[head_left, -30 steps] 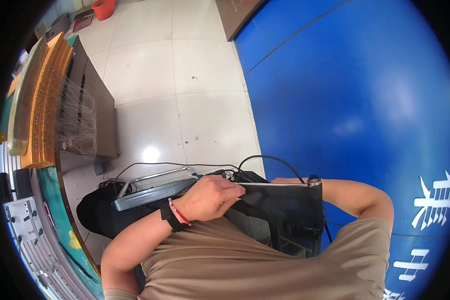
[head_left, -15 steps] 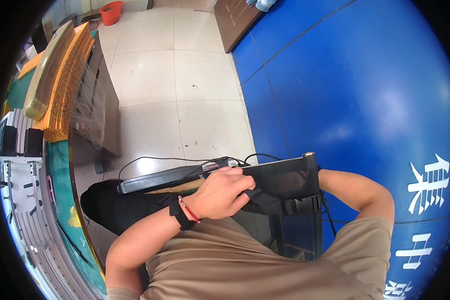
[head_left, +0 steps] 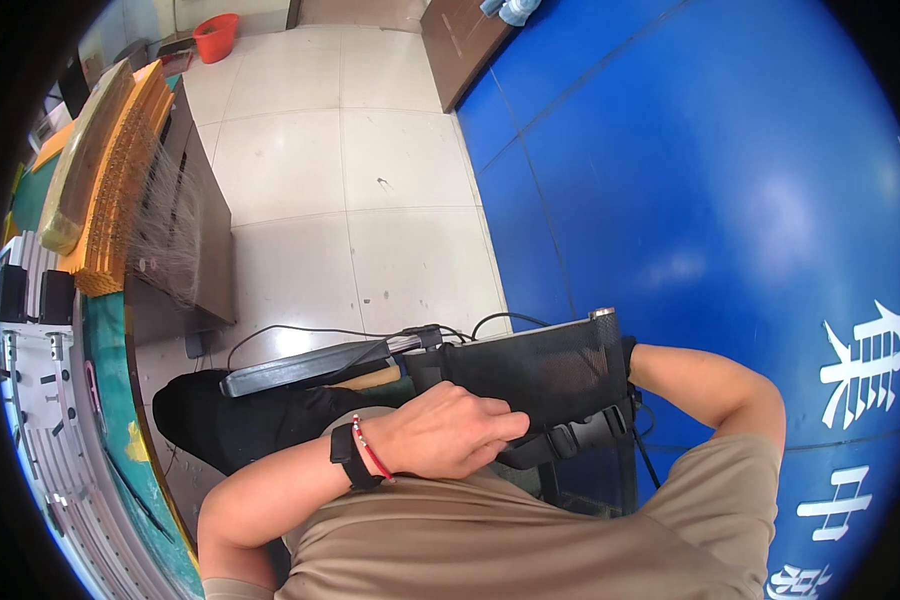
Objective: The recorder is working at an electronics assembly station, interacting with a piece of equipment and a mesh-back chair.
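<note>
Across my lap lies a black mesh-fabric bag (head_left: pixel 570 365) with a pale rigid strip along its far edge. My left hand (head_left: pixel 455 430), wearing a black band and a red bracelet, is closed on a black strap (head_left: pixel 530 452) at the near side of the bag. Just right of those fingers, a black plastic buckle (head_left: pixel 570 437) sits on the strap. My right forearm (head_left: pixel 705 380) reaches behind the bag's right edge, which hides that hand and its fingers. A flat grey device (head_left: pixel 305 368) lies at the bag's left, with black cables (head_left: pixel 350 332) running beyond it.
On the left, a green-topped table (head_left: pixel 110 350) carries stacked orange-yellow sheets (head_left: pixel 120 190) and a white rail-like fixture (head_left: pixel 55 400). A glossy blue panel (head_left: pixel 650 180) stands on the right. Farther off are a brown cabinet (head_left: pixel 460 50) and a red basin (head_left: pixel 216 38) on the tiled floor.
My left hand has moved down toward my body with the strap, uncovering more of the bag's black fabric. The buckle has tilted upward at its right end. My right arm stays behind the bag.
</note>
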Demonstrator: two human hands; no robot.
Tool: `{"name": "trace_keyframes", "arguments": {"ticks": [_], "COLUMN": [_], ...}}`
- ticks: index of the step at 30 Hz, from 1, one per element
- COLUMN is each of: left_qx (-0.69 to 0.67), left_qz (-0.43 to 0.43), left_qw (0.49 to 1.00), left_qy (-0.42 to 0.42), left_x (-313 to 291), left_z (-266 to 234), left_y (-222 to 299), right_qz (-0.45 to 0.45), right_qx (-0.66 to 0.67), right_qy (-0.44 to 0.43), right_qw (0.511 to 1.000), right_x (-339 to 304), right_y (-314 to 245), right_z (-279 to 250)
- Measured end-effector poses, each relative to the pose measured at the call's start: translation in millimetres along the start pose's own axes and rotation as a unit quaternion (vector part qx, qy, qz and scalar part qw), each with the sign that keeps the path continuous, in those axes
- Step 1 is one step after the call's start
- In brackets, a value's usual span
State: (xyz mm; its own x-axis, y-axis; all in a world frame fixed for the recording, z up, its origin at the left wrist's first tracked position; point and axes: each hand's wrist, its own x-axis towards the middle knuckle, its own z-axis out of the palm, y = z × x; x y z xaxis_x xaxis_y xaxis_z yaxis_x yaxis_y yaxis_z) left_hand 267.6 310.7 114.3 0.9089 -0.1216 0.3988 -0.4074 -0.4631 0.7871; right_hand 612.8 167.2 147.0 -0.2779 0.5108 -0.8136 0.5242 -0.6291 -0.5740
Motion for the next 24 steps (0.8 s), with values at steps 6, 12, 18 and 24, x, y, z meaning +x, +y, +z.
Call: {"name": "trace_keyframes", "arguments": {"ticks": [6,12,18,24], "left_qx": [-0.123,-0.171,-0.162,-0.065], "left_qz": [-0.037,-0.040,0.067,0.032], "left_qw": [0.991,0.984,0.973,0.980], "left_qy": [-0.032,0.019,0.150,0.184], "left_x": [-0.3,2.3,-8.5,-17.3], "left_z": [-2.3,-6.8,-28.7,-30.4], "left_y": [13.9,14.2,25.6,48.6], "right_qz": [-0.006,-0.014,-0.022,-0.033], "right_qx": [0.021,0.025,0.033,0.043], "right_qy": [0.011,0.021,0.035,0.048], "right_qw": [1.000,0.999,0.999,0.997], "right_x": [4.9,8.2,-3.8,5.8], "right_y": [2.3,-2.3,3.3,-0.6], "right_z": [1.3,2.5,3.3,10.8]}}
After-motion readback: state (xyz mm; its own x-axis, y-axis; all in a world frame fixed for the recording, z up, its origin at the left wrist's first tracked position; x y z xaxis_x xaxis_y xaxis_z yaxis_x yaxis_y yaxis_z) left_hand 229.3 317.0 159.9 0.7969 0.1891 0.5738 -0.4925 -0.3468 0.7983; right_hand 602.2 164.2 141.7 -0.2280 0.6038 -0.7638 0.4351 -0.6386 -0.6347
